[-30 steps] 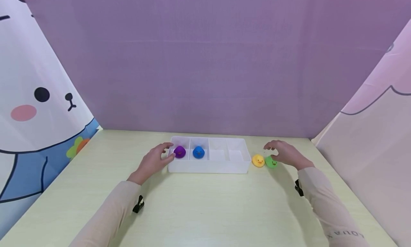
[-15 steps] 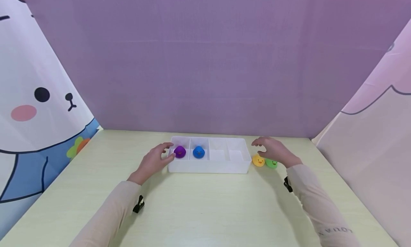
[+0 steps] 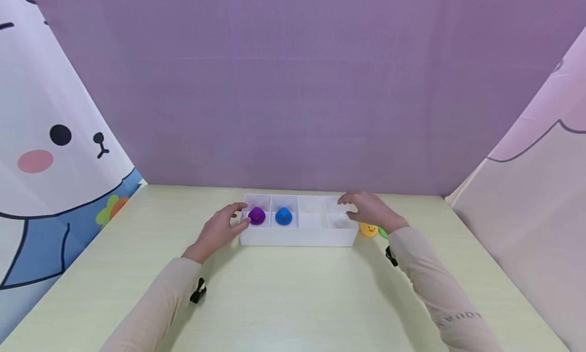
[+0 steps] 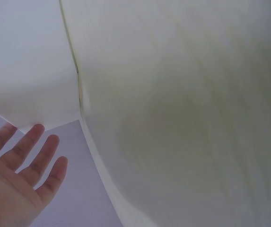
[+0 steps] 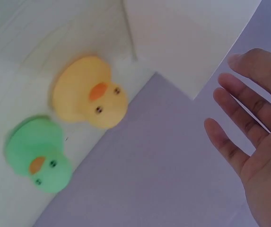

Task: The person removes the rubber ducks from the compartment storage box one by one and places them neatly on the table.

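Observation:
A white four-section box (image 3: 296, 237) stands on the table. In its leftmost section sits a purple toy duck (image 3: 257, 216), and a blue toy duck (image 3: 283, 216) sits in the section beside it. My left hand (image 3: 218, 231) is at the box's left end, thumb and fingers spread around that corner. Over the rightmost section hovers my right hand (image 3: 372, 210), fingers loosely bent and holding nothing. Beyond the box's right end are a yellow toy duck (image 5: 84, 92) and a green toy duck (image 5: 39, 153), side by side; in the head view my right hand and sleeve partly cover them.
The pale wooden table (image 3: 293, 296) ends at a purple cloth backdrop (image 3: 293, 97). A printed cartoon curtain (image 3: 55, 199) hangs on the left, and a pale pink one (image 3: 531, 209) on the right. The third section of the box (image 3: 312, 221) holds no duck.
My right hand has moved left from above the green duck, past the yellow one, to above the box's right end. My left hand and the ducks have stayed where they were.

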`<act>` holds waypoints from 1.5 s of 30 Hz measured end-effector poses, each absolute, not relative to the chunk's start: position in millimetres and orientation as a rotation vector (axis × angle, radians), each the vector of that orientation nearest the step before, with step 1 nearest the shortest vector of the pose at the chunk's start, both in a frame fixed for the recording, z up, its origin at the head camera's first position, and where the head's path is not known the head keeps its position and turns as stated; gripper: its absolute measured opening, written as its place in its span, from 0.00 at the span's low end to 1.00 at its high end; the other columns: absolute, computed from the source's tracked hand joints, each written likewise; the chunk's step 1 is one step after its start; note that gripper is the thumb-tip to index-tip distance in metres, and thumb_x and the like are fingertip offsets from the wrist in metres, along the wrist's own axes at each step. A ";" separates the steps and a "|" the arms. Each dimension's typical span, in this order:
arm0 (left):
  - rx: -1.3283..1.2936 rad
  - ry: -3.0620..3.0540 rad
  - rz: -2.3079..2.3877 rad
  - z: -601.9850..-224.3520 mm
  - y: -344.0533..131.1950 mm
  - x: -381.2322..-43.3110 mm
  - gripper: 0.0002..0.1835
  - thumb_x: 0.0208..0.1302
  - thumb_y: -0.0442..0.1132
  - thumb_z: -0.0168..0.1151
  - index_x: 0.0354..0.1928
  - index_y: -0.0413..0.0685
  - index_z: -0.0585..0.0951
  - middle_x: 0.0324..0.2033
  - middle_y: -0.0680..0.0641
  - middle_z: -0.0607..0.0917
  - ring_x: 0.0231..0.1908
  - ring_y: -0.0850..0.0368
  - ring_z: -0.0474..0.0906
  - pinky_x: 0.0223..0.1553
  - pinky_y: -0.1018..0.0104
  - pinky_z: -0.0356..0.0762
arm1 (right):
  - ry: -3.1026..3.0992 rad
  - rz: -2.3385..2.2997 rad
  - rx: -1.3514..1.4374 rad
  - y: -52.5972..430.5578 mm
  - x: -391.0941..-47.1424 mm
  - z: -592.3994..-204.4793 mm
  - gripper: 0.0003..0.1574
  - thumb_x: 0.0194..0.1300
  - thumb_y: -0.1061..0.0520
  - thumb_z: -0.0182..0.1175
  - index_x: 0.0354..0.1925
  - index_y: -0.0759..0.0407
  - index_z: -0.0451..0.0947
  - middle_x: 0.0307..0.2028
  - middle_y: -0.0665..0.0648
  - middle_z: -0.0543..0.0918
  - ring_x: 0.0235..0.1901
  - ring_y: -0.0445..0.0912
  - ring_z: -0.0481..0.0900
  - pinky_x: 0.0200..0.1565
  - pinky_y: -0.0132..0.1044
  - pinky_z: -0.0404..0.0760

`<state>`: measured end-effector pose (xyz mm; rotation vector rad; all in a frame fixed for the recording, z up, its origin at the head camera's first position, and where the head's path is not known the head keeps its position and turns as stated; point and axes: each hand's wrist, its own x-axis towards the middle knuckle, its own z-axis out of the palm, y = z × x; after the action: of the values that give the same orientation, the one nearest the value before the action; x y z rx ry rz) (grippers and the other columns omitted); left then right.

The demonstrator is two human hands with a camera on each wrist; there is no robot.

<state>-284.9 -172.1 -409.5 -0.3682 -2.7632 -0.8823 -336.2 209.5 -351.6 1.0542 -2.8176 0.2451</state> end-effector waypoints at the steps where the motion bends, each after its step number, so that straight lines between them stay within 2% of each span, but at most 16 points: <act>1: -0.368 -2.764 -0.883 -409.1 -171.9 -284.9 0.26 0.61 0.49 0.56 0.59 0.49 0.70 0.54 0.41 0.77 0.49 0.43 0.76 0.45 0.47 0.76 | -2.812 0.246 1.065 206.7 -336.7 -351.4 0.21 0.52 0.63 0.64 0.48 0.58 0.78 0.45 0.55 0.82 0.46 0.51 0.78 0.46 0.45 0.79; 21: -0.373 -2.758 -0.896 -406.1 -170.7 -285.2 0.26 0.61 0.49 0.56 0.60 0.49 0.70 0.54 0.41 0.77 0.50 0.43 0.76 0.46 0.47 0.76 | -2.762 0.233 1.200 150.2 -345.1 -347.6 0.20 0.54 0.62 0.62 0.47 0.57 0.79 0.46 0.52 0.82 0.47 0.47 0.78 0.49 0.42 0.77; 45: -0.352 -2.784 -0.908 -407.0 -171.3 -283.1 0.26 0.61 0.49 0.56 0.60 0.49 0.69 0.54 0.41 0.76 0.50 0.42 0.76 0.46 0.45 0.75 | -2.785 0.313 1.303 85.5 -354.4 -352.9 0.19 0.55 0.62 0.62 0.48 0.59 0.79 0.47 0.54 0.82 0.49 0.48 0.78 0.55 0.41 0.75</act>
<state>-283.1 -171.3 -407.0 -0.3515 -2.7839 -0.9078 -354.4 85.5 -352.9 1.3028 -2.7849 0.3128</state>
